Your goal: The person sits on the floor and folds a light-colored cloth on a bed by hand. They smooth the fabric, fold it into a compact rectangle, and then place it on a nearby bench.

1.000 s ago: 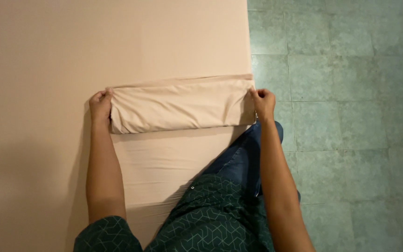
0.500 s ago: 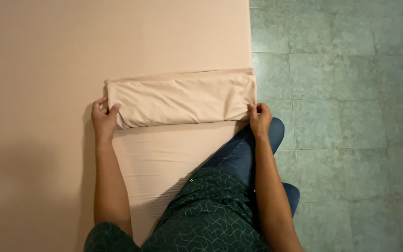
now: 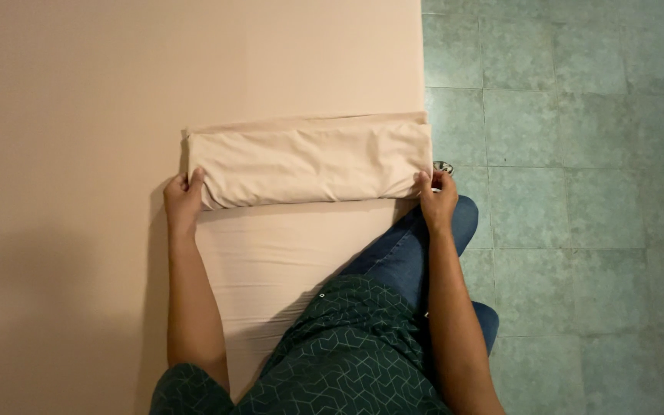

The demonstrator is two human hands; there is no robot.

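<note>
A cream cloth, folded into a long thick roll (image 3: 309, 161), lies across a pale pink surface (image 3: 117, 84). An unfolded length of the same cloth (image 3: 270, 253) runs flat from the roll toward me. My left hand (image 3: 182, 201) grips the roll's near left corner, fingers curled over its edge. My right hand (image 3: 438, 201) grips the near right corner, at the surface's right edge.
The pink surface ends at a straight right edge (image 3: 422, 69); beyond it is a green tiled floor (image 3: 578, 192). My knee in blue jeans (image 3: 409, 253) rests at that edge, below a dark green patterned shirt (image 3: 340, 353). A small dark object (image 3: 443, 166) lies on the floor by my right hand.
Both hands have slid from the roll's ends down to its near corners. The roll now sits slightly farther from me, showing a longer flat stretch of cloth.
</note>
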